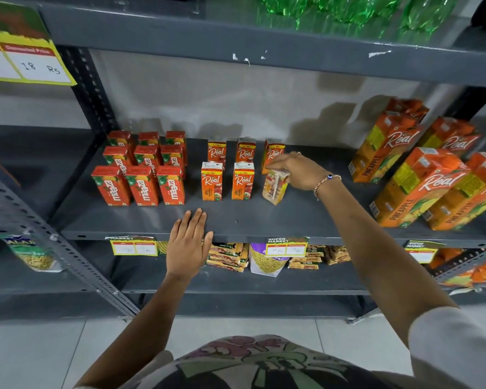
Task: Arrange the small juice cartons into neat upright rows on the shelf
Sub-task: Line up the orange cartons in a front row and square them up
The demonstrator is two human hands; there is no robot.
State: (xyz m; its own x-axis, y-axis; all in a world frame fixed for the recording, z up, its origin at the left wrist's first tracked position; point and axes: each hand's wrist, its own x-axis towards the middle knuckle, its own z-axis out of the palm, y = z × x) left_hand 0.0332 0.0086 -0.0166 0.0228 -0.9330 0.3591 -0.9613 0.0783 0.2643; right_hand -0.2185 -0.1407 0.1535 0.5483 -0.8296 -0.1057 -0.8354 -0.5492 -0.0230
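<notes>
- Head view: a grey metal shelf (264, 217) carries all the stock noted below; positions are given relative to it.
- Left part of the shelf: nine red Maaza cartons (142, 185) stand upright in three rows of three, close-packed and squared.
- Middle of the shelf: orange Real cartons (212, 181) stand upright in two rows, three at the back and two at the front, with gaps between them.
- Right end of the front Real row: one tilted carton (275, 187) leans to the side, base on the shelf, its printed side turned away from the front.
- Right hand (298, 169): reaches over the shelf, grip closed on the top of the tilted carton, fingers pinching its upper edge. A beaded bracelet (327, 181) sits on the wrist.
- Left hand (187, 242): lies flat, palm down, on the front lip of the shelf, fingers extended and together; grip wide and holding nothing.
- Right part of the shelf: large pineapple cartons (413, 186) stand well apart from the small ones.
- Front edge of the shelf: price tags (286, 247) hang below the lip.
- Below the shelf: packets of snacks (227, 256) lie on a lower level.
- Above the shelf: green bottles (348, 7) on the upper level.
</notes>
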